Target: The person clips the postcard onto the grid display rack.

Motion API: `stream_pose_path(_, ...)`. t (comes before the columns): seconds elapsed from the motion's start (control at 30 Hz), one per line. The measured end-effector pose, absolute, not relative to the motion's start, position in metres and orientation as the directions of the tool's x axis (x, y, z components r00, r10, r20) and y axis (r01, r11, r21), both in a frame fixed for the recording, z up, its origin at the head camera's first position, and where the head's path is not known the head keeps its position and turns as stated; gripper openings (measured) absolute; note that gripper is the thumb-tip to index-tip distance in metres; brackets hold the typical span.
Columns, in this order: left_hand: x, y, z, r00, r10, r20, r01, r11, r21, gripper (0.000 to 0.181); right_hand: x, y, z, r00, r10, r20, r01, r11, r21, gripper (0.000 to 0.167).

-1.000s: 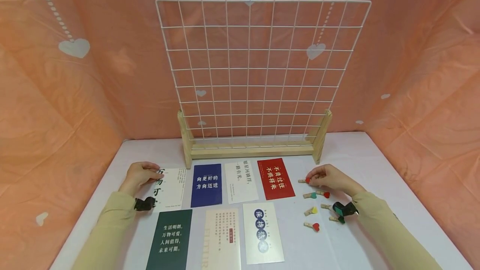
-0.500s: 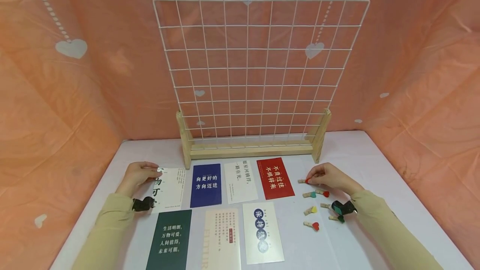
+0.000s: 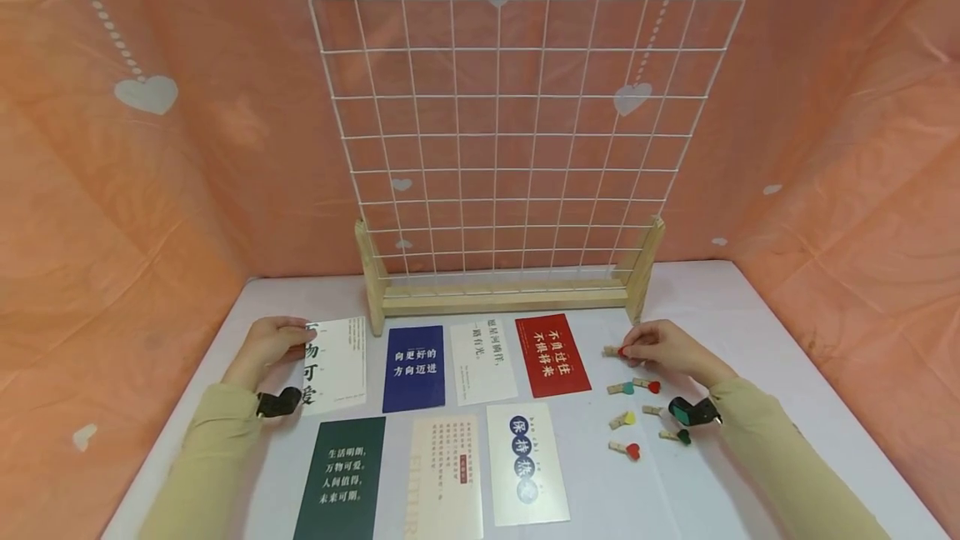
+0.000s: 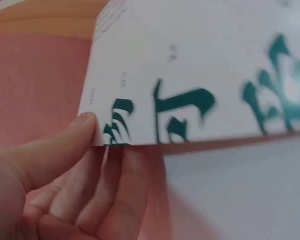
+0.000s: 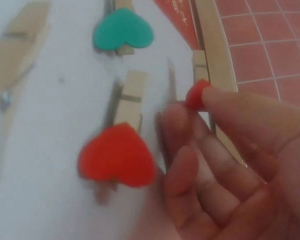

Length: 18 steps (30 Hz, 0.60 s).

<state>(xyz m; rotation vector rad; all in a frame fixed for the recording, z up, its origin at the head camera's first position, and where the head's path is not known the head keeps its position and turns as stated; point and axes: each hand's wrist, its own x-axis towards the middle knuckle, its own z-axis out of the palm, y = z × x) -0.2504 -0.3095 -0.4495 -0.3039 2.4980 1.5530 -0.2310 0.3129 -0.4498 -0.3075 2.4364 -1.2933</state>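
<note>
Presently, my left hand [image 3: 262, 348] pinches a white rectangular paper card [image 3: 337, 361] by the desk's left edge [image 3: 237, 322], my right hand [image 3: 670, 349] a red-hearted wooden clothespin [image 3: 611, 351]; grip lightly.

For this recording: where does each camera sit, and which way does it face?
Head: worn on the head, facing forward and down at the grid and table; left hand, right hand and sleeves show.
Left wrist: on that wrist, facing the held card; only the left hand shows.
Right wrist: on that wrist, facing the held clip and loose clips; only the right hand shows.
Shared: head and left wrist both show the held card.
</note>
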Motion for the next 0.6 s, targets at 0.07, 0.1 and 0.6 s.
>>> stream_pose_path(0.07, -0.2504, -0.3082, -0.4475, -0.965, -0.062, -0.256, -0.258, 0.418, 0.871, 0.047, -0.2309, 0.3136, -0.4487, -0.909, -0.353, -0.223, -0.002, 0.538, -0.843, 0.016)
stream_pose_path(0.1, -0.2502, -0.3068, -0.4467, -0.964, -0.063, -0.259, -0.261, 0.409, 0.874, 0.046, -0.2309, 0.3136, -0.4484, -0.909, -0.346, -0.231, 0.013, 0.530, -0.848, 0.016)
stream_pose_path(0.6, -0.2517, -0.3039, -0.4475, -0.942, -0.074, -0.328, -0.336, 0.229, 0.914, 0.055, -0.2307, 0.3132, -0.4507, -0.912, -0.332, -0.241, 0.026, 0.540, -0.841, 0.023)
